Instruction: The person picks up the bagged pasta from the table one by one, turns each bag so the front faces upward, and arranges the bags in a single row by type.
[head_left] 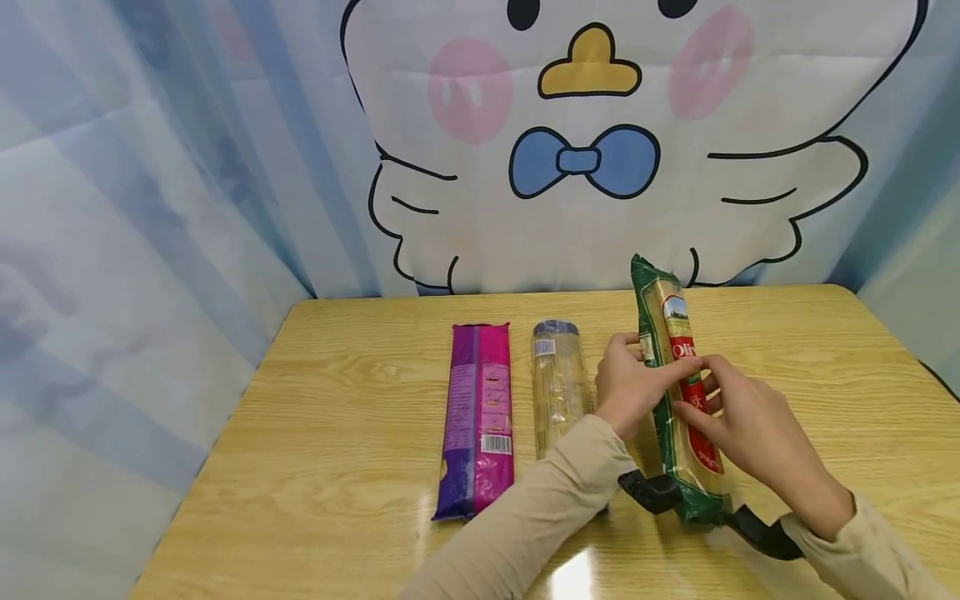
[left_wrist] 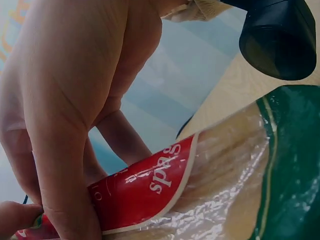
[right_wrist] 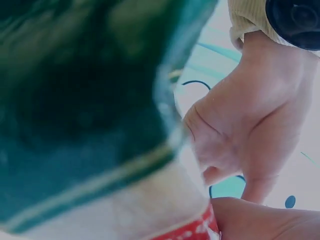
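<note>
Both hands hold a green-ended packet of spaghetti (head_left: 701, 454) at its middle, on the right side of the wooden table. The packet is tilted, its far end raised and its red label facing up. My left hand (head_left: 633, 387) grips the left edge, thumb laid across the front. From the right, my right hand (head_left: 750, 412) pinches it, with the thumb on the front and the other fingers at the far side, partly hidden. In the left wrist view the red label (left_wrist: 150, 187) shows "spag" beside clear film over pale strands.
Left of the hands, a clear packet of pale noodles (head_left: 558, 375) lies lengthwise, partly covered by the left sleeve. Further left is a purple and pink packet (head_left: 476, 417) with a barcode. A cartoon-printed curtain (head_left: 585, 225) hangs behind the table (head_left: 315, 442).
</note>
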